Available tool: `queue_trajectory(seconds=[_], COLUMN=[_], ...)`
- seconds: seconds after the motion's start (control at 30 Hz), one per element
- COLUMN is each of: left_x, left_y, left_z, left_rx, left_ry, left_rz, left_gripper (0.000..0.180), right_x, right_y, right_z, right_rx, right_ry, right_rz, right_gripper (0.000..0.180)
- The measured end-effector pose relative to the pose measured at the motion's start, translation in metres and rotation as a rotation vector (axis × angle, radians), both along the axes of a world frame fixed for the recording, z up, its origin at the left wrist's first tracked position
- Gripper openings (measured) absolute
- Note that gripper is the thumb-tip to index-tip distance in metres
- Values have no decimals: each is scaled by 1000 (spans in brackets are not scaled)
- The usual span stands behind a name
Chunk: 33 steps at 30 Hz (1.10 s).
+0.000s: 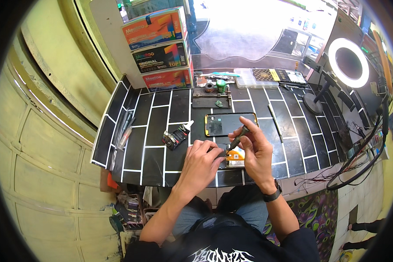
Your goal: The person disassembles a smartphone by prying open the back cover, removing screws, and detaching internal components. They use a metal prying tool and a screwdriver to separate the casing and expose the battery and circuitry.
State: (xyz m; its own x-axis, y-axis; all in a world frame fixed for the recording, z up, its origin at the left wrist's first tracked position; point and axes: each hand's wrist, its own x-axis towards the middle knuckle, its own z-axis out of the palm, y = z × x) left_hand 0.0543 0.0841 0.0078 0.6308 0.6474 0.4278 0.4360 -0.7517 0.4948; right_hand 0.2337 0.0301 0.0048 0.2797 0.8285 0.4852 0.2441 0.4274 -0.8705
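Observation:
My right hand (pixel 258 153) grips a dark screwdriver (pixel 237 140) with a ribbed handle, slanting down to the left. Its tip meets the opened phone (pixel 236 164) near my left fingertips. An orange flex cable and a pale battery show on this phone, which lies at the table's near edge. Closed round its left end, my left hand (pixel 200 160) hides much of that side. Just beyond lies a black phone back cover (pixel 222 125) with yellow edges, inner side up. To the left of my left hand rests a crumpled black tube (pixel 177 136) with a white nozzle.
A metal holder (pixel 201 103) with small jars stands behind the cover. Stacked boxes (pixel 159 56) rise at back left. A clear plastic case (pixel 249 83) lies at the back, a thin pen-like tool (pixel 275 123) to the right. The ring light (pixel 335 61) and cables hang right.

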Motion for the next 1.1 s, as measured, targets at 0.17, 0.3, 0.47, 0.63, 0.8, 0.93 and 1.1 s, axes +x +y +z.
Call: queue_trajectory(seconds=[0.17, 0.3, 0.47, 0.63, 0.8, 0.93, 1.1], left_x=[1, 1, 1, 1, 3, 6, 10], left_y=[1, 1, 0, 1, 4, 8, 15], left_z=[1, 0, 0, -2, -1, 3, 7], left_rx=[-21, -23, -43, -35, -22, 55, 29], left_ry=[40, 35, 39, 23, 17, 56, 138], left_rz=[-5, -7, -9, -12, -16, -40, -91], left_gripper=[23, 23, 22, 20, 17, 15, 13], right_x=[0, -2, 2, -4, -1, -5, 0], right_y=[1, 0, -4, -1, 0, -4, -6], right_z=[-5, -1, 12, 22, 7, 16, 12], right_rx=[-5, 7, 73, 29, 42, 74, 88], right_ry=[-45, -83, -423, -331, -85, 149, 225], right_rz=[-19, -47, -88, -10, 18, -18, -55], right_gripper=[42, 43, 44, 42, 42, 43, 42])
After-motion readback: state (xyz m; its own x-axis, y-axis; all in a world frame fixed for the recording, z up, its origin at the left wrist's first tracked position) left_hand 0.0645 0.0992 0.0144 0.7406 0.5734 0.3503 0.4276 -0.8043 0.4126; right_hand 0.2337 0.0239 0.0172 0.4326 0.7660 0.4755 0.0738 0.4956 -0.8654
